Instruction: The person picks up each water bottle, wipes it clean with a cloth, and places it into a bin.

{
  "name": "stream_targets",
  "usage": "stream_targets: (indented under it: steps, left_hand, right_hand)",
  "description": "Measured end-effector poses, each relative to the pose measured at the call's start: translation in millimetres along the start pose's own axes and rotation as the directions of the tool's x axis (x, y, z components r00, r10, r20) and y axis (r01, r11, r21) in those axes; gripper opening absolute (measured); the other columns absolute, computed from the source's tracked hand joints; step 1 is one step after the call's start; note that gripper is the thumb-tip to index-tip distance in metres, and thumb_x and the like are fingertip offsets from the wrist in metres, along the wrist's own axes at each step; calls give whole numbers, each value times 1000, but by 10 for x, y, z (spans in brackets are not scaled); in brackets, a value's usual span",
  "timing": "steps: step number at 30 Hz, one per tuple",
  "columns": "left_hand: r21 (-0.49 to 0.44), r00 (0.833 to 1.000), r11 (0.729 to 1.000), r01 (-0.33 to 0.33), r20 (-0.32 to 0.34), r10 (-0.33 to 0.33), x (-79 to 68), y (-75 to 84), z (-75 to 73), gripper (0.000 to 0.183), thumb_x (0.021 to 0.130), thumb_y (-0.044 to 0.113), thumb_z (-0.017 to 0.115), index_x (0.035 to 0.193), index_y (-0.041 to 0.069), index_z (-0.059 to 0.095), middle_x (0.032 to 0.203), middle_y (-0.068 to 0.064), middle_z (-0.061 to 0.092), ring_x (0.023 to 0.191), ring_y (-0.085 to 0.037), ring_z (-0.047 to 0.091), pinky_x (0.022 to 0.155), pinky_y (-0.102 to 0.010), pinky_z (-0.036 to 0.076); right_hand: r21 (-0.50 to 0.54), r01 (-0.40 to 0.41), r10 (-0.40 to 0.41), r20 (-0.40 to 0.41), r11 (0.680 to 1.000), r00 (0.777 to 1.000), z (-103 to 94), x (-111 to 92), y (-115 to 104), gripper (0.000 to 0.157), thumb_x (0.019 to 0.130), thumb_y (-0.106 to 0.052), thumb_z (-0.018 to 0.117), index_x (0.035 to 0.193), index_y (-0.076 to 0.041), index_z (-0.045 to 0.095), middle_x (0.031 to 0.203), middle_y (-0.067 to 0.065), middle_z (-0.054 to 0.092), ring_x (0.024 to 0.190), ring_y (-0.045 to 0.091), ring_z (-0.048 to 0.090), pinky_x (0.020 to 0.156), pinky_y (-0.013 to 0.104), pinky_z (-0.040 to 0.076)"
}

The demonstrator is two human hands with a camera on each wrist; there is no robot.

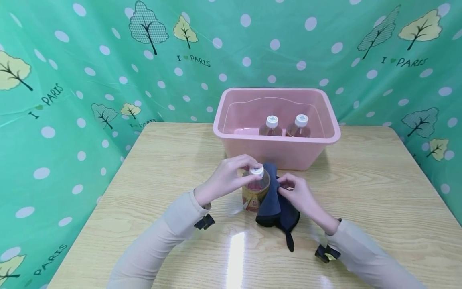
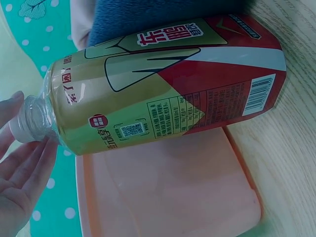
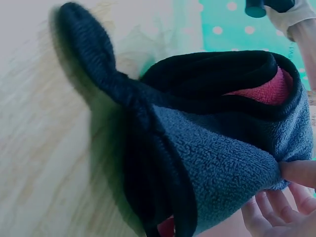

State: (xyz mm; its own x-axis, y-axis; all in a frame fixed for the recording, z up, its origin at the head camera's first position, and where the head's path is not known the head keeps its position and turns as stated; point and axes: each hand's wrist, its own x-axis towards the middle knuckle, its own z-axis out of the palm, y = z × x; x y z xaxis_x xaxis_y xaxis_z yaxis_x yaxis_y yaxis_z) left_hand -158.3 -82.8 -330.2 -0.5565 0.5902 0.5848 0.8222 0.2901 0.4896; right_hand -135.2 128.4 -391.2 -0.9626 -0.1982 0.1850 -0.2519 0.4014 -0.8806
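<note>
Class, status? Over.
Left hand gripping white cap on gold-red plastic bottle. Right hand pinching black-edged blue cloth. Bottle upright; cloth partly hides it, head view.

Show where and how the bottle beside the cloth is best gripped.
Probably by the white cap and neck, pinched from above: the bottle stands upright, broad-bodied below that narrow top, and the cloth crowds its right side.

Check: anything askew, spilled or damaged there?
No spill or damage shows. The gold and red plastic bottle looks upright; only the blue-grey terry cloth beside it looks untidy, bunched where the right hand pinches it.
</note>
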Motion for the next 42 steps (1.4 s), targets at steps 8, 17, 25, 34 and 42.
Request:
stream_targets:
  steps: [8, 17, 25, 34, 42]
  left_hand:
    - [-7, 999, 1000, 31, 8, -31, -1, 4, -13, 19, 76, 13, 69, 92, 5, 64, 90, -3, 63, 81, -6, 55, 73, -17, 46]
    - [0, 1000, 1000, 14, 8, -14, 14, -1, -6, 19, 76, 13, 70, 92, 4, 64, 89, -4, 64, 81, -7, 55, 73, -17, 46]
    - [-8, 999, 1000, 27, 22, -27, 15, 9, -8, 19, 76, 12, 70, 92, 4, 64, 89, -4, 63, 81, -7, 56, 73, -17, 47]
    - [15, 1000, 1000, 10, 6, -10, 13, 10, -9, 19, 75, 12, 71, 91, 4, 64, 89, -4, 64, 80, -7, 57, 73, -16, 47]
    - [3, 999, 1000, 28, 15, -28, 4, 12, -6, 18, 76, 12, 70, 92, 4, 64, 89, -4, 64, 80, -7, 56, 73, -15, 46]
  right_hand:
    - [-62, 44, -42, 36, 997, 998, 75, 22, 164, 15, 73, 17, 58, 84, 8, 59, 80, 16, 61, 71, 20, 59, 66, 27, 50]
    - [-92, 46, -42, 48, 995, 998, 131, 19, 268, 14, 73, 17, 59, 82, 6, 58, 79, 14, 61, 70, 21, 58, 63, 25, 49]
    - [-46, 26, -26, 2, 999, 1000, 89, -27, 163, 14, 75, 15, 57, 85, 7, 61, 82, 15, 62, 71, 14, 56, 66, 25, 49]
    - [30, 104, -102, -81, 994, 991, -40, -57, -130, 16, 74, 15, 59, 88, 9, 62, 82, 17, 62, 71, -2, 53, 65, 19, 50]
    - [40, 75, -72, -72, 996, 995, -58, -55, -182, 15, 75, 13, 59, 90, 9, 61, 85, 18, 62, 72, 0, 55, 66, 17, 49]
